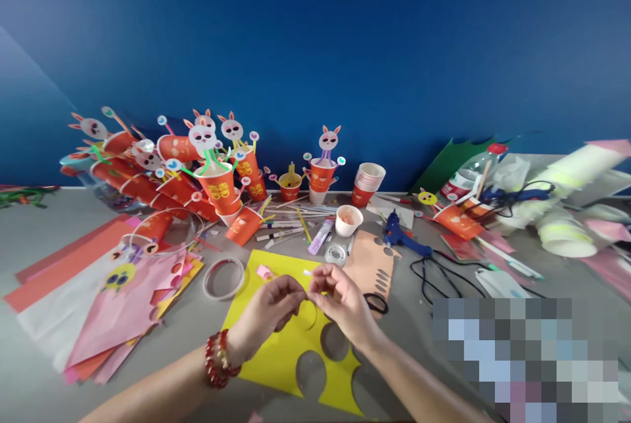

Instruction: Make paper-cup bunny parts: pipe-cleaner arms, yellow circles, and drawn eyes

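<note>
My left hand (277,305), with red bead bracelets at the wrist, and my right hand (345,305) meet fingertip to fingertip above a yellow paper sheet (266,357). Both are closed in a pinch. What lies between the fingertips is too small to make out. Just below them a thin curved edge shows against the yellow, perhaps a paper disc. Round holes are cut in the sheet's lower right. A small pink piece (265,272) lies near its top edge. Beside my right hand are black-handled scissors (377,303) and a peach paper sheet (365,259) with cut-outs.
Red paper cups (217,190) with rabbit faces crowd the back left. Stacked cups (369,183), a white cup (349,219) and pens (286,226) stand or lie behind. A tape roll (223,278) and pink paper (118,318) lie left; a blue glue gun (401,234) with black cord right.
</note>
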{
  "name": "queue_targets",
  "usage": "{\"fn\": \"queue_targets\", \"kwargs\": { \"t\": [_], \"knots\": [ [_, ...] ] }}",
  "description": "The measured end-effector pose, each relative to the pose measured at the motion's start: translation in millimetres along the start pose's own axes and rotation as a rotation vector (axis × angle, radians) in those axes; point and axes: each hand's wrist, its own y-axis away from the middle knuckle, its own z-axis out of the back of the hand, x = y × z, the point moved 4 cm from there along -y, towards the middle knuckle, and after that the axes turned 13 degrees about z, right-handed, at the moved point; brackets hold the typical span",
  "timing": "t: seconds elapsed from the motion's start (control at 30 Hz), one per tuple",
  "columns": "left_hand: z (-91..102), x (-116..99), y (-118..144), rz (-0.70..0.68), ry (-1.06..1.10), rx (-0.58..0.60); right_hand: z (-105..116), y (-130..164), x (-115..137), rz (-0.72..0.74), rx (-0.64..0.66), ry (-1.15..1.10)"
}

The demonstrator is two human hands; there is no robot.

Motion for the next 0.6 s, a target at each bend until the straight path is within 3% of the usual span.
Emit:
{"fn": "queue_targets", "kwargs": {
  "t": [0.17, 0.4, 0.6],
  "knots": [
    [2.7, 3.1, -0.4, -0.046, -0.081, -0.047, -3.0, 0.0, -5.3, -0.031, 0.006, -0.034],
    [7.3, 5.9, -2.5, -0.011, 0.06, -0.011, 4.0, -3.5, -3.8, -0.06, -0.038, -0.074],
    [10.4, 5.5, -4.1, -0.021, 0.004, -0.105, -2.9, -2.0, 4.6, -0.102, 0.017, -0.083]
  ]
}}
